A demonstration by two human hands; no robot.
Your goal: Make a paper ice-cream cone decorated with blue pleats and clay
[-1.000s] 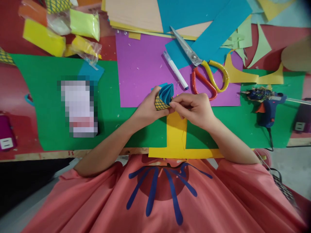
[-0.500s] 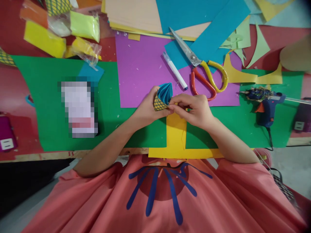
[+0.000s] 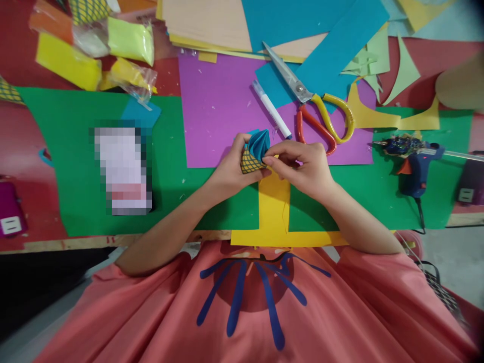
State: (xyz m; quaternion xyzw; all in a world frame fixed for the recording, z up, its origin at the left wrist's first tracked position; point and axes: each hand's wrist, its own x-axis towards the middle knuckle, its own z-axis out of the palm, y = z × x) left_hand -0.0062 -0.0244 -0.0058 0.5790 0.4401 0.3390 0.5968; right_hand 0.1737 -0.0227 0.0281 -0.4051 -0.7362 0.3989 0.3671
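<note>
My left hand [image 3: 231, 170] is wrapped around a small paper craft [image 3: 258, 146]. The craft has a yellow body with dark crisscross lines, and blue pleated paper fans out of its top. At the craft's right edge, my right hand [image 3: 304, 164] pinches with thumb and forefinger; the fingertips hide the exact spot they grip. Both hands are above a yellow paper strip [image 3: 274, 201] and the lower edge of a purple sheet [image 3: 215, 116]. Just beyond them lie a white marker [image 3: 272, 110] and scissors [image 3: 302, 93] with red and yellow handles.
A blue glue gun [image 3: 416, 169] with a cord rests at the right. A blurred-out, phone-like object [image 3: 123, 169] lies left on the green sheet [image 3: 204, 217]. Bagged yellow clay [image 3: 130, 40] is at upper left. Blue paper [image 3: 287, 20] and green scraps [image 3: 404, 70] cover the back.
The craft and my left hand have shifted very slightly right. My right fingers have moved a little up along the craft's edge. The surrounding things stay where they were.
</note>
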